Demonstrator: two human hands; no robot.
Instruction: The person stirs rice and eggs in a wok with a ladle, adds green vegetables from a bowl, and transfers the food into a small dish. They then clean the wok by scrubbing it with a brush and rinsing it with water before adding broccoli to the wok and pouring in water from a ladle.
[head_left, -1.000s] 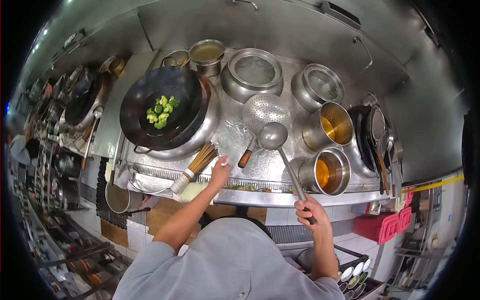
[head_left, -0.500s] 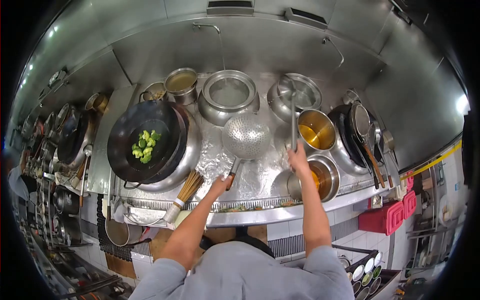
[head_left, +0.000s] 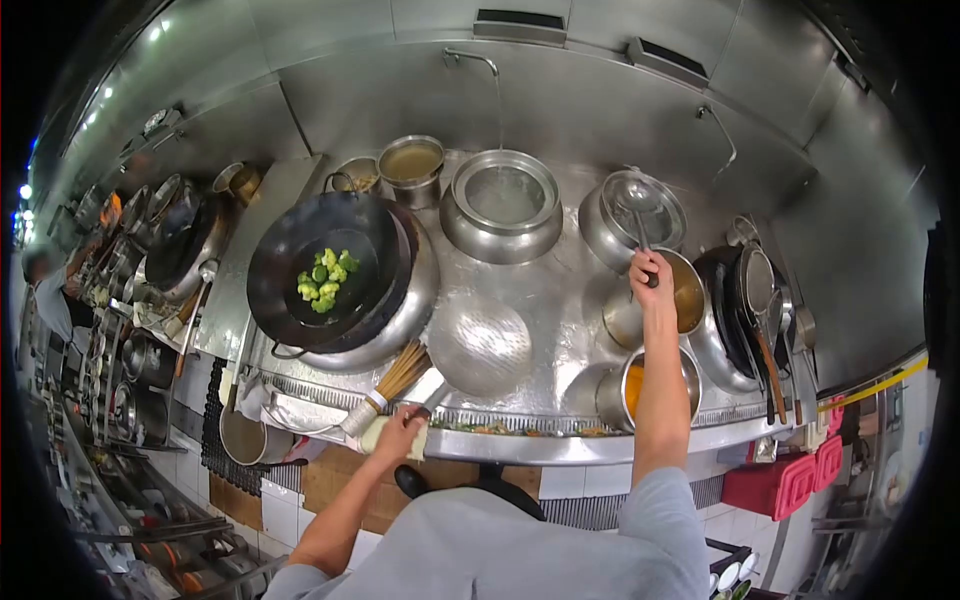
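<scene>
My left hand [head_left: 400,434] is closed around the handle of a perforated skimmer [head_left: 480,345] at the counter's front edge. The skimmer's round bowl lies low over the wet metal counter, right of a bamboo brush [head_left: 400,372]. A pale cloth [head_left: 416,444] is beside this hand. My right hand [head_left: 651,277] grips the handle of a ladle [head_left: 640,193], whose bowl is at the steel pot [head_left: 592,222] at the back right. Beneath my right arm stand two steel pots, one partly hidden [head_left: 621,318] and one with orange liquid [head_left: 634,385].
On the left, a black wok [head_left: 275,270] holds broccoli florets [head_left: 325,280]. A tap [head_left: 475,53] runs into a round pot [head_left: 500,240] at the back. Strainers and pans [head_left: 757,280] lean at the right. A person [head_left: 55,300] stands far left.
My right hand has moved up and away, carrying the ladle. My left hand has drawn the skimmer back towards the front edge. The view has shifted, so the counter appears further right.
</scene>
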